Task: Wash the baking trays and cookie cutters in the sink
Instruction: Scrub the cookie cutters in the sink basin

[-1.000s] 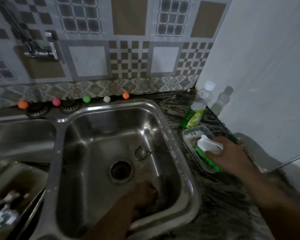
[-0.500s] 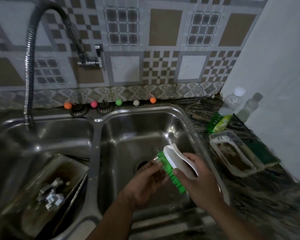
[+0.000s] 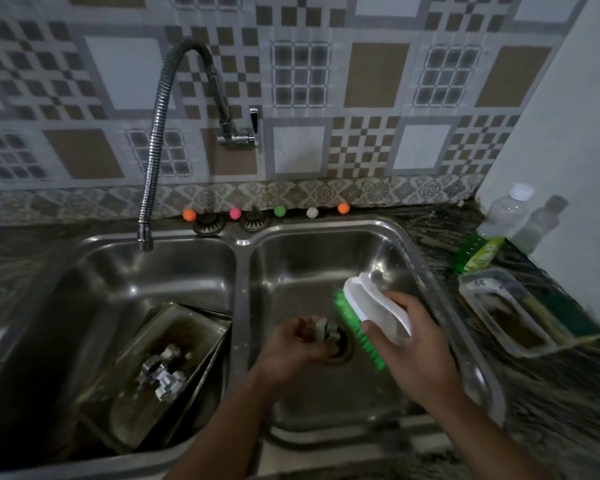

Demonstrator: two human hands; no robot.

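Over the right sink basin [image 3: 326,258], my left hand [image 3: 291,351] is closed around a small metal cookie cutter [image 3: 324,332] above the drain. My right hand [image 3: 413,344] grips a scrubbing brush [image 3: 371,310] with a white handle and green bristles, held just right of the cutter, bristles facing it. In the left basin [image 3: 125,271], dirty stacked baking trays [image 3: 142,344] lean at an angle, with several metal cookie cutters [image 3: 161,375] lying on the top tray.
A flexible metal faucet [image 3: 153,161] hangs over the left basin. Coloured balls [image 3: 279,211] line the sink's back edge. On the right counter stand a green dish soap bottle [image 3: 492,233], a clear plastic container [image 3: 506,313] and a green sponge [image 3: 565,317].
My right hand lifted the brush from the clear container on the counter and carried it over the right basin. My left hand rose from the basin floor with a cookie cutter.
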